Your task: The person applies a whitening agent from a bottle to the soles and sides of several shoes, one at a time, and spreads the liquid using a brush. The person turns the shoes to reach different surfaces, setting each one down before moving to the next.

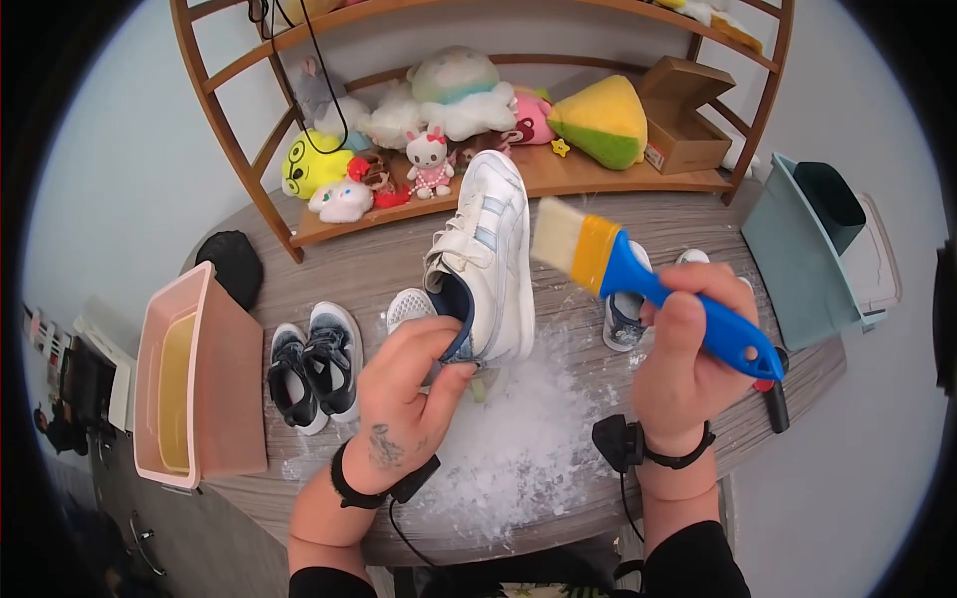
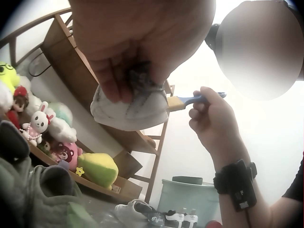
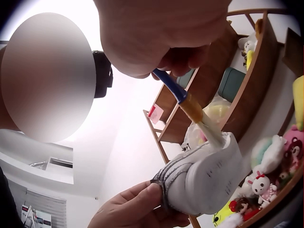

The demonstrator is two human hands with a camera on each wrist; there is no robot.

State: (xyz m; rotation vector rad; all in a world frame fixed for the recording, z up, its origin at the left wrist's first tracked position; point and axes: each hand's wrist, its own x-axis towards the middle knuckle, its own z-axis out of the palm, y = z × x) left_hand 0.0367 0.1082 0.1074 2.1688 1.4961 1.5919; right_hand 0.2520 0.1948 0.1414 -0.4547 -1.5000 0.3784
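My left hand grips a white shoe by its heel, thumb on the outside and fingers at the dark blue lined opening. The shoe is raised above the table with its toe pointing up and away. My right hand holds a wide brush by its blue handle. Pale bristles below a yellow band point left toward the shoe. In the right wrist view the bristles overlap the toe end of the shoe. White powder lies scattered on the table beneath.
A dark pair of shoes stands left, near a pink bin. Another shoe sits partly behind the held one. More shoes are at right, before a blue-green bin. A shelf with plush toys crosses the back.
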